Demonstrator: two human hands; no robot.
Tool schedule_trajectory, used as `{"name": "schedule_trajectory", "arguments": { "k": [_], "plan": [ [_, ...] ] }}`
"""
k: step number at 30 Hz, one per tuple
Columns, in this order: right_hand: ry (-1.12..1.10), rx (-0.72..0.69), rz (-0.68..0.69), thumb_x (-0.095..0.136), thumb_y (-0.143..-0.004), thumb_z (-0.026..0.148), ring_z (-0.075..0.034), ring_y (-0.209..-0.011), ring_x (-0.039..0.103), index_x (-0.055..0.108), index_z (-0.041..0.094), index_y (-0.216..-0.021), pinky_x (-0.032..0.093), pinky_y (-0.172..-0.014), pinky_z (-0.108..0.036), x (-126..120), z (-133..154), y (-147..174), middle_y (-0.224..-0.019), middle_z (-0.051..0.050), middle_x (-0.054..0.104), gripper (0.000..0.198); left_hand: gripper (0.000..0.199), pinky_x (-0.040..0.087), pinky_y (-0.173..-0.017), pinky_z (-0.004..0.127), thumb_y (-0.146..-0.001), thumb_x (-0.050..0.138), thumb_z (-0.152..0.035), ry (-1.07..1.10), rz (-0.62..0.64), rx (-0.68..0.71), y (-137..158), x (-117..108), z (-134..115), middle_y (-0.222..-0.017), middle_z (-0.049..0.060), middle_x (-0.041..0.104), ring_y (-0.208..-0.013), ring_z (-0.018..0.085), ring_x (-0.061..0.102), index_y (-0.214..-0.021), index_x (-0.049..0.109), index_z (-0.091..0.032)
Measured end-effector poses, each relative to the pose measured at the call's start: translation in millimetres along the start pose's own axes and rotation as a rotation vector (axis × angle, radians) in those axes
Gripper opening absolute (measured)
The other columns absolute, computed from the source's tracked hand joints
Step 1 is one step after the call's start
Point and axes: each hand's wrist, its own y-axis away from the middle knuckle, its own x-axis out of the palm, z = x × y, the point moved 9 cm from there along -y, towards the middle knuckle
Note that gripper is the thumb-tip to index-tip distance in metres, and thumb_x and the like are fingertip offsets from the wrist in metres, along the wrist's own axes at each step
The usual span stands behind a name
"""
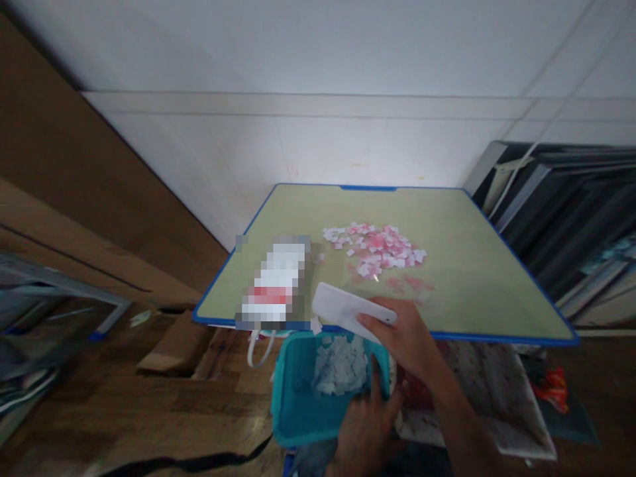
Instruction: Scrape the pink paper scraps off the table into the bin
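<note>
My right hand (405,331) grips a flat white plastic scraper (342,308), held at the front edge of the board-topped table (472,278). A small paper square (316,324) hangs by the scraper's lower left corner. Below that edge, my left hand (368,417) is on the near right side of a teal plastic basin (298,421), index finger inside and thumb by the rim. White paper squares (340,364) lie heaped in the basin. Pink-stained paper squares (382,246) are spread on the tabletop beyond the scraper, with pink smears (407,285) nearer me.
A pixelated, pale phone-like object (273,281) lies on the table's left side, a white cord loop (262,351) below it. Dark panels (571,199) lean at the right. Cardboard (173,344) lies on the wooden floor; a stained white box (487,391) stands under the table.
</note>
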Motion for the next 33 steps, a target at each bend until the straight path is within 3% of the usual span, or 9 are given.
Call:
{"name": "schedule_trajectory", "arguments": {
  "k": [6, 19, 24, 30, 33],
  "plan": [
    [-0.002, -0.006, 0.059, 0.054, -0.075, 0.019, -0.011, -0.058, 0.055, 0.067, 0.014, -0.074, 0.038, -0.054, -0.019, 8.5, 1.5, -2.7, -0.066, -0.001, 0.066, 0.013, 0.092, 0.048, -0.056, 0.043, -0.056, 0.069, -0.044, 0.012, 0.001, 0.027, -2.1, -5.1, -0.8, -0.133, 0.026, 0.025, -0.072, 0.032, 0.061, -0.130, 0.015, -0.036],
    [0.067, -0.092, 0.110, 0.052, -0.077, 0.020, -0.011, -0.058, 0.056, 0.066, 0.015, -0.076, 0.039, -0.054, -0.019, 5.7, 16.0, 5.5, -0.065, 0.000, 0.066, 0.015, 0.094, 0.047, -0.064, 0.037, -0.057, 0.069, -0.041, 0.069, 0.060, 0.047, -1.5, -15.8, 0.1, -0.123, 0.014, 0.038, -0.079, 0.026, 0.059, -0.131, 0.011, -0.037],
    [0.072, -0.082, 0.008, 0.053, -0.076, 0.020, -0.012, -0.057, 0.057, 0.067, 0.016, -0.074, 0.041, -0.054, -0.019, -16.9, 15.6, 8.4, -0.065, 0.000, 0.067, 0.015, 0.093, 0.047, -0.062, 0.040, -0.058, 0.069, -0.042, 0.000, 0.021, 0.060, -3.5, -26.3, 1.4, -0.130, 0.019, 0.032, -0.080, 0.030, 0.059, -0.131, 0.012, -0.036],
    [0.081, 0.043, -0.265, 0.055, -0.074, 0.028, -0.016, -0.061, 0.060, 0.068, 0.015, -0.086, 0.044, -0.051, -0.023, -66.3, -14.9, 17.4, -0.077, -0.005, 0.069, 0.021, 0.103, 0.048, -0.060, 0.041, -0.055, 0.070, -0.044, -0.033, 0.012, 0.080, -3.6, -27.3, 0.2, -0.134, 0.025, 0.024, -0.078, 0.031, 0.060, -0.133, 0.003, -0.037],
    [0.075, 0.089, -0.242, 0.054, -0.074, 0.029, -0.017, -0.060, 0.060, 0.068, 0.014, -0.089, 0.044, -0.050, -0.024, -69.1, -27.1, 20.7, -0.076, -0.005, 0.069, 0.025, 0.099, 0.048, -0.059, 0.041, -0.057, 0.069, -0.043, -0.032, 0.000, 0.069, -2.8, -27.6, 0.0, -0.134, 0.024, 0.026, -0.077, 0.031, 0.060, -0.132, 0.004, -0.037]
  ]
}}
